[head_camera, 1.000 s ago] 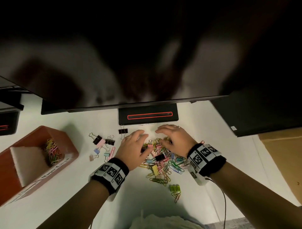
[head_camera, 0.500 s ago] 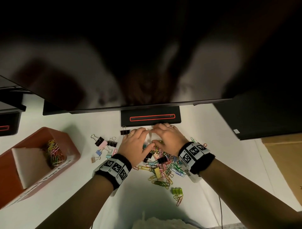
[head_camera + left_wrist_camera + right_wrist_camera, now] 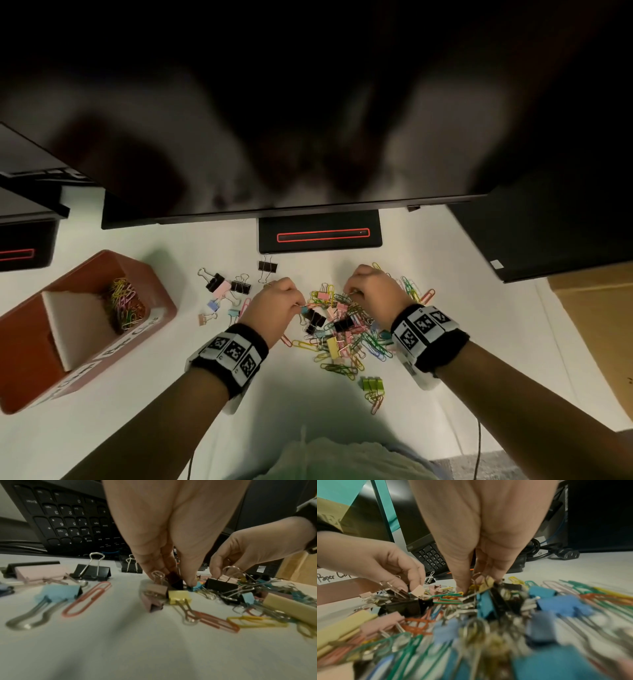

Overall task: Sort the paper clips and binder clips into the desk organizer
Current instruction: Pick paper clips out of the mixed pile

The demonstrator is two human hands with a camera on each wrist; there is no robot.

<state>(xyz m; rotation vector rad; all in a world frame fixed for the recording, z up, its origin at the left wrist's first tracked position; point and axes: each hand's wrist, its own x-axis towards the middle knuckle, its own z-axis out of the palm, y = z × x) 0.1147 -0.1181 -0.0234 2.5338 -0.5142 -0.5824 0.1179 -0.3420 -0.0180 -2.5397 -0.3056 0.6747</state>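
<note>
A mixed pile of coloured paper clips and binder clips (image 3: pixel 346 330) lies on the white desk. My left hand (image 3: pixel 297 306) is curled at the pile's left edge and pinches a small bunch of binder clips (image 3: pixel 175 583), black among them, between thumb and fingers (image 3: pixel 154 566). My right hand (image 3: pixel 352 292) is curled over the pile's far side and pinches the wire handle of a tan binder clip (image 3: pixel 487 583). The red-brown desk organizer (image 3: pixel 161 286) stands at the left, with paper clips (image 3: pixel 125 303) in one compartment.
A loose group of binder clips (image 3: pixel 226 287) lies between the organizer and the pile. Green binder clips (image 3: pixel 371 383) sit nearer me. The monitor base (image 3: pixel 318 233) and a black keyboard (image 3: pixel 68 520) stand behind; a cardboard box (image 3: pixel 596 325) is at the right.
Both hands lay spread over the pile's far side with fingers forward; now they have drawn apart, curled, and pinch clips.
</note>
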